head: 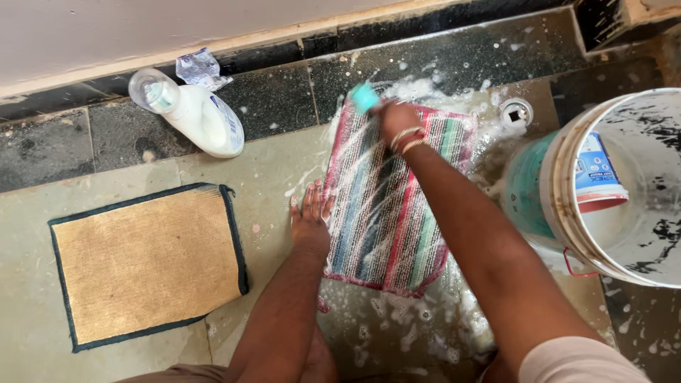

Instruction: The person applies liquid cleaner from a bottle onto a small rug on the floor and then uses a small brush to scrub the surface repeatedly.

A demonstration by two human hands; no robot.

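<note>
On the soapy floor, my flat left hand point(310, 216) pins the striped mat point(394, 195) while my right hand point(396, 117), gripping the teal brush point(364, 97) at twelve o'clock, risks skidding on suds point(397, 330).

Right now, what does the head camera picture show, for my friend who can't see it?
A person's right hand holds a teal brush on a soapy striped mat on a wet floor, while the left hand presses flat at the mat's edge. A tan mat and a white bottle lie left; a white bucket stands right.

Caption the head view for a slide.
Right hand scrubs a soapy striped mat with a teal brush; left hand presses its edge.
</note>
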